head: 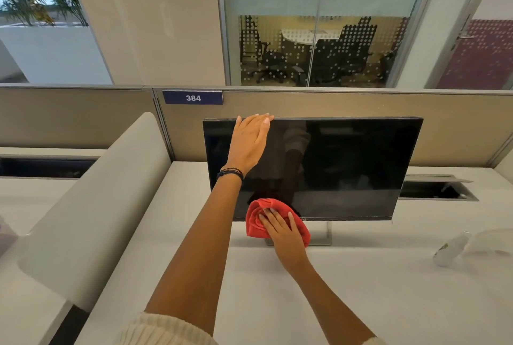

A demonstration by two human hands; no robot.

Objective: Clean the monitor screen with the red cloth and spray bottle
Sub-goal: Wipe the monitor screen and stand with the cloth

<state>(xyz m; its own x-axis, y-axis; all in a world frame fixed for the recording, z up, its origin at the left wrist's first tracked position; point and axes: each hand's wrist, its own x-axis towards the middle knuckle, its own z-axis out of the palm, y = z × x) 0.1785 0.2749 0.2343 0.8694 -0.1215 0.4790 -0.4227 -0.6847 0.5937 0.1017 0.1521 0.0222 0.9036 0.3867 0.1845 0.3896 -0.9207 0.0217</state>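
A black monitor point(347, 166) stands on a white desk point(361, 289), its screen dark. My left hand point(249, 141) rests flat over the monitor's top edge near the left corner, fingers hooked over the rim. My right hand point(283, 233) presses the bunched red cloth point(256, 219) against the lower left part of the screen, by the bottom bezel. A clear spray bottle point(455, 250) lies blurred on the desk at the far right, away from both hands.
A beige partition point(458, 133) with a "384" label point(193, 98) runs behind the monitor. A white curved divider point(91, 205) borders the desk on the left. An open cable hatch point(438, 189) sits right of the monitor. The monitor's stand point(324, 236) rests mid-desk.
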